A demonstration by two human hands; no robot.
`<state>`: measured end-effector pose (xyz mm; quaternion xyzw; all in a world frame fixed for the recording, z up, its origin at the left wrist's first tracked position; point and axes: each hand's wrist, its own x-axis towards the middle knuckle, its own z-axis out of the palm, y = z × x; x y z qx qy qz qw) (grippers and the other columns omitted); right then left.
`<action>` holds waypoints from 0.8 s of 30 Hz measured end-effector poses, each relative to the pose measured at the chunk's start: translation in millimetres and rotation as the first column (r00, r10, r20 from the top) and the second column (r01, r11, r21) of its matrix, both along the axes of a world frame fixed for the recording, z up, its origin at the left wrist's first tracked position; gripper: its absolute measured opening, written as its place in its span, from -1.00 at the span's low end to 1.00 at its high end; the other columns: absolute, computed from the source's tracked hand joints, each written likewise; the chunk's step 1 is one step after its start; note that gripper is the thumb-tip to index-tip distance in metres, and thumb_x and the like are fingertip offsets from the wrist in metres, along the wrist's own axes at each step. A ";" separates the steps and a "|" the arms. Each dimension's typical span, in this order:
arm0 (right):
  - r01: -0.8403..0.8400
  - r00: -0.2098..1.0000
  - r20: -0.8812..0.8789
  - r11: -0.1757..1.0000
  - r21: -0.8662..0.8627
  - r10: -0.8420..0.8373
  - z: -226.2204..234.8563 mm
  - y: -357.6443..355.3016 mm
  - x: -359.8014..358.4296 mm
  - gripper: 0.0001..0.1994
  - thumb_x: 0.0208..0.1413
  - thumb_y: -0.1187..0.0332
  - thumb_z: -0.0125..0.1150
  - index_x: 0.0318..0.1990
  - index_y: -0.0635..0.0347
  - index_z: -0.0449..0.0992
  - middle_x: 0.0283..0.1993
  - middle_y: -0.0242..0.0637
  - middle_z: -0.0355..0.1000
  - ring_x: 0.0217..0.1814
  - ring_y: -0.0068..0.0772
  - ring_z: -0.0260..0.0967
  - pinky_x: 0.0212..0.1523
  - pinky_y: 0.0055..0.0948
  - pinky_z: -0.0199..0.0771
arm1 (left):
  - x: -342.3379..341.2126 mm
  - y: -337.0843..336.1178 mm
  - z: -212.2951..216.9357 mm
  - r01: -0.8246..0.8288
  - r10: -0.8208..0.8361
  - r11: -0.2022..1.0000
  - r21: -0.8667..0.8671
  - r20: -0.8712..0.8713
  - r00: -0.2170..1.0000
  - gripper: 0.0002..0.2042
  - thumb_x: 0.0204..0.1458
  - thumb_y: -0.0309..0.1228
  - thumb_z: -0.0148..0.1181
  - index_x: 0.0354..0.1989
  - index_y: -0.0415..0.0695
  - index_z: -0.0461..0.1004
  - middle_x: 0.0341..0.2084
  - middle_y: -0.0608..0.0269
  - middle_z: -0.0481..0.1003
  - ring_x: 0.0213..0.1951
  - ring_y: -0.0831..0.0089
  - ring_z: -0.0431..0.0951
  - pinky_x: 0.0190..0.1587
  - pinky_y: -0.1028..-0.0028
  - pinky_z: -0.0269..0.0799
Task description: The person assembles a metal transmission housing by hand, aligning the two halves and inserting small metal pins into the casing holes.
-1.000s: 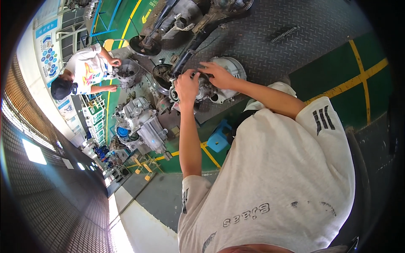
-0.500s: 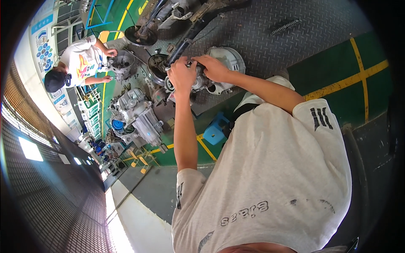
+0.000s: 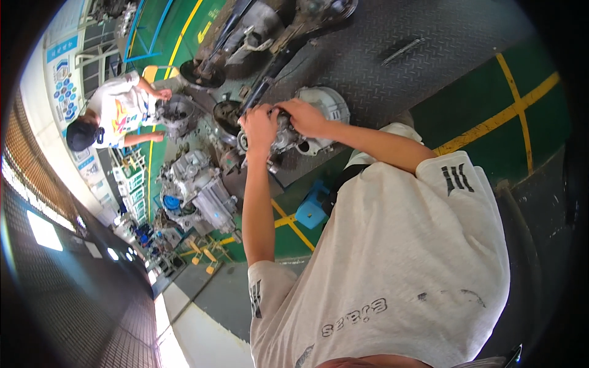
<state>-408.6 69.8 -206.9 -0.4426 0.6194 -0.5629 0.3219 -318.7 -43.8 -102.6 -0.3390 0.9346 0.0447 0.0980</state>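
Observation:
My left hand (image 3: pixel 259 129) is closed over the far left part of a silver metal gearbox (image 3: pixel 283 140). Its fingers curl on the far side, where their grip is hidden. Beside it my right hand (image 3: pixel 305 116) bends its fingers down onto the same assembly, thumb and fingertips close to the left hand's. Whatever lies between the fingertips is too small to tell. A wide bell-shaped housing (image 3: pixel 328 104) forms the right end of the gearbox. Just left of my left hand is a round dark metal drum (image 3: pixel 227 116).
Another large gearbox (image 3: pixel 205 184) stands to the left. Across from me a person in a white shirt (image 3: pixel 113 110) works at a round housing (image 3: pixel 178 113). Axle parts (image 3: pixel 270 73) lie beyond my hands. A blue stool (image 3: pixel 311 205) is near my body, and a long thin part (image 3: pixel 402 52) lies on the tread plate.
The view has shifted slightly. Both hands stay together on the gearbox, fingers a little rearranged. The other person's nearer hand has moved lower, away from the round housing.

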 end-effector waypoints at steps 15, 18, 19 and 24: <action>-0.065 0.998 0.010 0.998 0.016 0.065 1.6 0.1 -9.6 -0.54 0.07 0.56 -0.02 0.16 0.13 0.46 0.10 -0.05 0.48 0.16 0.05 0.35 0.17 -0.12 0.38 | -19.5 -6.8 11.8 -0.097 0.104 0.994 -0.051 0.163 0.981 -0.72 0.13 -0.13 0.21 -0.31 -0.10 0.65 -0.36 0.03 0.64 -0.13 0.03 0.59 0.04 0.12 0.18; -0.064 0.998 0.023 0.998 0.004 0.064 -0.4 -1.0 -10.3 -0.52 0.05 0.57 0.00 0.19 0.13 0.45 0.06 -0.06 0.49 0.17 0.05 0.35 0.17 -0.13 0.38 | -19.3 -7.9 10.6 -0.012 0.028 0.995 -0.102 0.157 0.987 -0.72 0.16 -0.17 0.17 -0.33 -0.11 0.66 -0.43 -0.01 0.63 -0.27 -0.01 0.62 -0.03 0.16 0.21; -0.097 0.995 0.022 0.994 0.047 0.096 3.7 -0.9 -10.8 -0.46 0.03 0.62 -0.02 0.24 0.15 0.41 0.08 -0.08 0.47 0.21 0.00 0.32 0.20 -0.17 0.36 | -21.0 -4.6 11.5 -0.035 0.051 0.994 -0.100 0.162 0.985 -0.75 0.15 -0.22 0.19 -0.35 -0.13 0.65 -0.44 -0.01 0.62 -0.26 0.01 0.61 -0.04 0.18 0.21; -0.114 0.993 0.048 0.993 0.044 0.112 4.1 -2.0 -15.7 -0.45 0.02 0.60 -0.02 0.23 0.07 0.42 0.04 -0.06 0.47 0.18 0.01 0.34 0.15 -0.12 0.39 | -18.7 -0.8 -0.4 0.021 -0.009 0.992 -0.126 0.100 0.995 -0.80 0.16 -0.30 0.21 -0.39 -0.17 0.62 -0.41 0.02 0.61 -0.22 0.03 0.57 -0.01 0.14 0.20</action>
